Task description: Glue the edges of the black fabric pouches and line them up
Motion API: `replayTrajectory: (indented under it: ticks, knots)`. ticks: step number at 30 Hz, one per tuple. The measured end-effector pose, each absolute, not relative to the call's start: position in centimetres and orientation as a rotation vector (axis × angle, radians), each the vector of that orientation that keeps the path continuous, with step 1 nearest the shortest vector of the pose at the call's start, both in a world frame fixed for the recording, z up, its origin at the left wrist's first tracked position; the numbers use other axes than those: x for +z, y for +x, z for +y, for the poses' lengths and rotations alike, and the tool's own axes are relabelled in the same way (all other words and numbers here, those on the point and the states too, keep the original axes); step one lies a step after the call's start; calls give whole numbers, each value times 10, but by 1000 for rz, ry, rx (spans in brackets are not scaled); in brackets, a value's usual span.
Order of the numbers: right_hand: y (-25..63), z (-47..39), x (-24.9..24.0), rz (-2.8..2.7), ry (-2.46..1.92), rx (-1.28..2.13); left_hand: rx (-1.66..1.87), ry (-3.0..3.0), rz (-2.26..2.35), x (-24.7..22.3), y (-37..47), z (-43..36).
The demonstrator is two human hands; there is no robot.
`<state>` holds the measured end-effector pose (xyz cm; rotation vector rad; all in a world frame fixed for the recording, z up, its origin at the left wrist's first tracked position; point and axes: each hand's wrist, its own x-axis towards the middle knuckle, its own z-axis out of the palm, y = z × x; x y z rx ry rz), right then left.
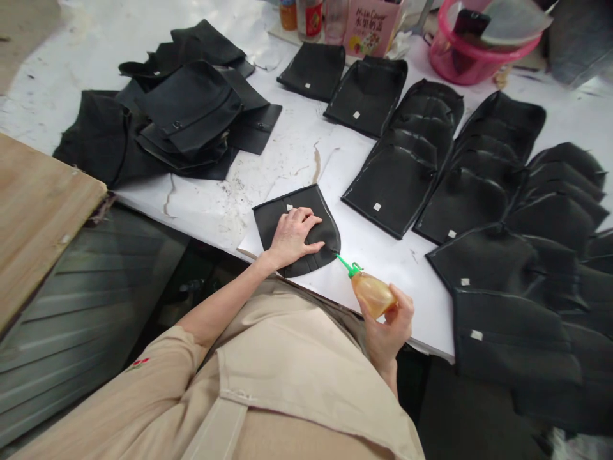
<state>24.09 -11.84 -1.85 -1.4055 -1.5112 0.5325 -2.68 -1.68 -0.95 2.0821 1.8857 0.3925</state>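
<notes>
A flat black panel (310,209) with a curved edge and a small white tag lies near the front of the white table. My left hand (294,237) rests on it with the fingers bent a little and the thumb apart. Wrapped by my right hand (390,329) is a squeeze bottle (373,294) of amber liquid, tilted so its green nozzle points up and left. The nozzle's tip is at the curved edge of the panel, close to my left thumb; whether it touches the panel I cannot tell.
Black pieces (191,108) lie in a loose heap at back left. Overlapping tagged panels (393,185) run in rows along the right. A pink basket (472,61), a pink box (371,29) and jars (309,19) stand behind. A wooden board (43,211) juts in at left.
</notes>
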Motion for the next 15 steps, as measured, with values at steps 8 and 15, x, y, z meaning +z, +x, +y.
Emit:
replayTrajectory:
  ticks: [8, 15]
  knots:
    - [239, -120, -13, -1548, -1418, 522, 421, 2104, 1889, -14, -27, -17]
    - [240, -123, -11, -1595, -1415, 588, 428, 2092, 1895, -14, -27, -17]
